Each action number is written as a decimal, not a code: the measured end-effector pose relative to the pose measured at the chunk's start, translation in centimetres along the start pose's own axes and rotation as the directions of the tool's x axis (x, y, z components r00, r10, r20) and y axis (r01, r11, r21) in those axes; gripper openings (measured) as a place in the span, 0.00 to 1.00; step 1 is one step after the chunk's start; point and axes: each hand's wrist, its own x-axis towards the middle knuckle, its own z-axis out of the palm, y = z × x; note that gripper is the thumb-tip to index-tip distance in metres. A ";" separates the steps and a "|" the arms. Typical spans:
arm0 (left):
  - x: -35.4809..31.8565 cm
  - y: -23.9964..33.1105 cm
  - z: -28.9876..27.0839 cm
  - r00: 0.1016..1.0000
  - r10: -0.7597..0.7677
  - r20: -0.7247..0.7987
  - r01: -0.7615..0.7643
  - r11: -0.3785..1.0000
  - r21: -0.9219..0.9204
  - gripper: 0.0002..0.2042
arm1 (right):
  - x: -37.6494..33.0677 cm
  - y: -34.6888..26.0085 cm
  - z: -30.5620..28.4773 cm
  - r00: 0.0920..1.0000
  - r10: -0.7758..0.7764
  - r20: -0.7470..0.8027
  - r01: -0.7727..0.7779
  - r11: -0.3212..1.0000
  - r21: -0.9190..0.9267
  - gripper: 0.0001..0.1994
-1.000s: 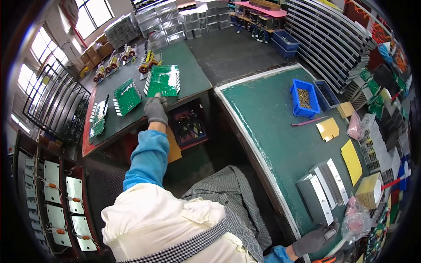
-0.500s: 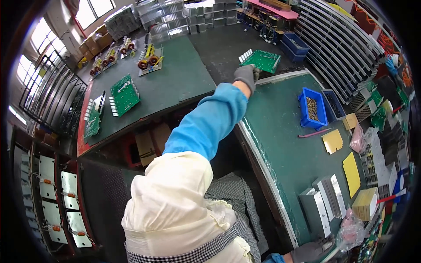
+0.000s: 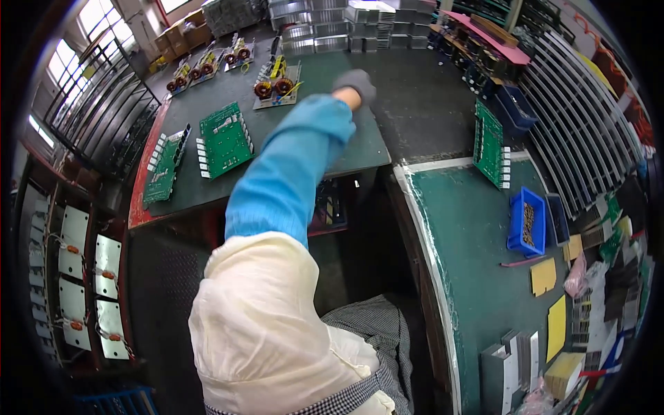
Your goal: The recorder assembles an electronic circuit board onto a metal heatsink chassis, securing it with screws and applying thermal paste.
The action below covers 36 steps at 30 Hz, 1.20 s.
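My left hand (image 3: 356, 88), in a grey glove, reaches out beyond the far edge of the left table. Its fingers are smeared and turned away, and nothing shows in it. A green circuit board (image 3: 489, 146) with a row of white connectors rests at the far end of the right bench, apart from the hand. Closer to the hand is an assembly with two copper coils (image 3: 274, 86) on the left table. Two more green boards, a flat one (image 3: 227, 142) and a narrower one (image 3: 167, 166), lie on that table's left part. My right hand is out of view.
On the right bench (image 3: 443, 277) stand a blue bin of small brass parts (image 3: 528, 221), yellow sheets (image 3: 556, 328) and metal heat sinks (image 3: 508, 366). A rack of curved-looking metal rails (image 3: 588, 124) rises beyond. Stacked metal cases (image 3: 315, 28) line the back. A gap separates both tables.
My left hand has let go of the green board and moved left. The board now sits turned at the right bench's far end. My right hand has left the view as the view swung left.
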 end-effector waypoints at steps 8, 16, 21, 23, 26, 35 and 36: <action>-3.9 -14.3 -0.4 0.921 -0.341 -0.190 0.389 0.760 0.521 0.16 | 0.8 -2.8 3.5 0.991 -0.135 0.016 0.136 0.978 -0.157 0.16; -1.6 -19.6 -0.2 0.940 -0.341 -0.004 0.272 0.742 0.612 0.16 | 1.0 -3.1 -0.1 0.981 -0.187 -0.041 0.159 0.914 -0.374 0.15; 4.4 -18.9 0.4 0.974 -0.162 0.156 0.017 0.745 0.667 0.16 | -2.5 3.9 -8.3 0.980 -0.127 -0.151 0.035 0.866 -0.498 0.16; 5.6 -8.7 2.2 0.936 -0.014 0.351 -0.231 0.729 0.645 0.15 | -4.1 10.0 -11.5 0.971 -0.033 -0.238 -0.038 0.957 -0.287 0.18; 1.8 -2.1 0.7 0.819 0.273 0.506 -0.497 0.777 0.386 0.13 | -3.0 7.3 -9.0 0.947 0.082 -0.311 -0.112 0.990 -0.081 0.16; -12.4 20.8 -1.9 0.626 0.593 0.506 -0.658 0.750 -0.065 0.14 | -3.1 3.7 -9.1 0.893 0.299 -0.337 -0.200 0.933 0.299 0.10; -13.2 22.0 -1.7 0.589 0.640 0.493 -0.667 0.730 -0.151 0.15 | -3.4 3.6 -9.4 0.882 0.349 -0.318 -0.221 0.901 0.373 0.10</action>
